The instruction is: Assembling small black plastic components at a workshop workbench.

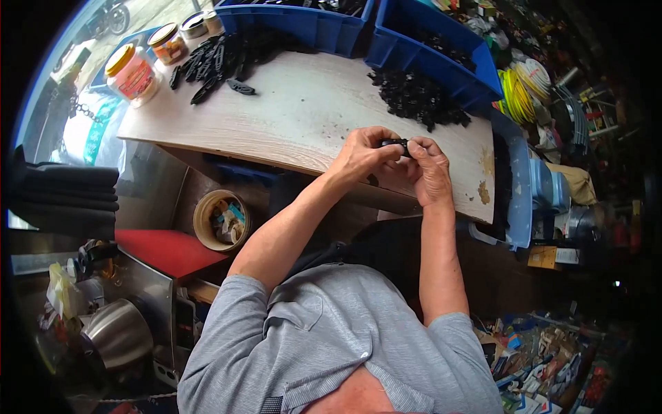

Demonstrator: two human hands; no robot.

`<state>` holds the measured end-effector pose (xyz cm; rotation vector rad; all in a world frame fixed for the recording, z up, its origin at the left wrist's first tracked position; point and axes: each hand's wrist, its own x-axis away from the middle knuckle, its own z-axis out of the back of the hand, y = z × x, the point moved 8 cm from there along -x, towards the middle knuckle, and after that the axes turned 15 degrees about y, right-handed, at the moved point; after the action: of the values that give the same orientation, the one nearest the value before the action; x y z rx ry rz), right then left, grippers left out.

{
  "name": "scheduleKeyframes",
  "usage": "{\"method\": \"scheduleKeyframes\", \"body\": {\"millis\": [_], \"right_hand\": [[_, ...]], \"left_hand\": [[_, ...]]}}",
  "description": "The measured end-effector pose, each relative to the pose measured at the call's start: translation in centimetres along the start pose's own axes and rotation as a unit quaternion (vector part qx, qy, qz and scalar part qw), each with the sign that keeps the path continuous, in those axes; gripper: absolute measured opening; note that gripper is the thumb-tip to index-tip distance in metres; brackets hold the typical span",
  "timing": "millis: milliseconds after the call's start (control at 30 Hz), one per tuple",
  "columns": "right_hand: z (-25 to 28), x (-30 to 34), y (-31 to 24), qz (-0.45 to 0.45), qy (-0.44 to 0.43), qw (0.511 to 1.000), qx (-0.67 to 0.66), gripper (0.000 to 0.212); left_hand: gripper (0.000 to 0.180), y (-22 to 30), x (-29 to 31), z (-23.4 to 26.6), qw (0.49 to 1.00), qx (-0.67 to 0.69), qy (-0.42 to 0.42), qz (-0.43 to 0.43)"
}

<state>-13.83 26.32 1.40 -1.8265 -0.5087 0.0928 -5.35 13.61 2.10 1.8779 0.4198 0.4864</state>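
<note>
Both my hands meet above the table's near edge, right of the middle. Between them is a small black plastic part [394, 143], mostly covered by fingers. My left hand [364, 153] pinches its left end with thumb and fingers. On the other end, my right hand [432, 169] is closed, its thumb pressed against the part. Beyond my right hand lies a heap of small black pieces [420, 100]. Farther left on the table spreads a pile of longer black plastic parts [217, 62], with one part [240, 87] lying slightly apart.
Two blue bins [293, 26] [434, 58] holding black parts line the table's far side. Jars [132, 74] stand at the far left corner. Below the table [289, 117] sits a round bucket [222, 221] of scraps. A light-blue crate [523, 186] adjoins the right edge.
</note>
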Motion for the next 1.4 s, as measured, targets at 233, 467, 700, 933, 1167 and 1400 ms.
{"method": "scheduleKeyframes", "body": {"millis": [233, 467, 700, 933, 1167, 1400], "right_hand": [[-0.7, 0.1, -0.4, 0.002, 0.009, 0.999, 0.037, 0.015], [0.6, 0.0, -0.2, 0.022, 0.033, 0.999, 0.005, 0.014], [-0.3, 0.5, -0.7, 0.035, 0.027, 0.998, -0.039, 0.014], [0.1, 0.3, -0.4, 0.029, 0.028, 0.999, -0.033, 0.012], [-0.5, 0.9, -1.1, 0.052, 0.040, 0.998, -0.004, 0.015], [-1.6, 1.2, -0.7, -0.021, -0.005, 0.989, 0.149, 0.024]], "left_hand": [[0.023, -0.1, -0.6, 0.1, 0.997, 0.004, 0.064, 0.033], [0.027, -0.1, 0.0, -0.6, 0.998, 0.044, -0.034, 0.002], [0.030, 0.9, 0.7, -0.2, 0.999, -0.009, -0.039, -0.016], [0.026, 0.9, 0.7, -0.6, 0.999, -0.024, -0.043, -0.012], [0.021, 0.1, -0.2, -0.4, 0.999, 0.025, 0.022, 0.039], [0.015, 0.2, 0.3, 0.7, 0.991, 0.086, 0.078, 0.064]]}}
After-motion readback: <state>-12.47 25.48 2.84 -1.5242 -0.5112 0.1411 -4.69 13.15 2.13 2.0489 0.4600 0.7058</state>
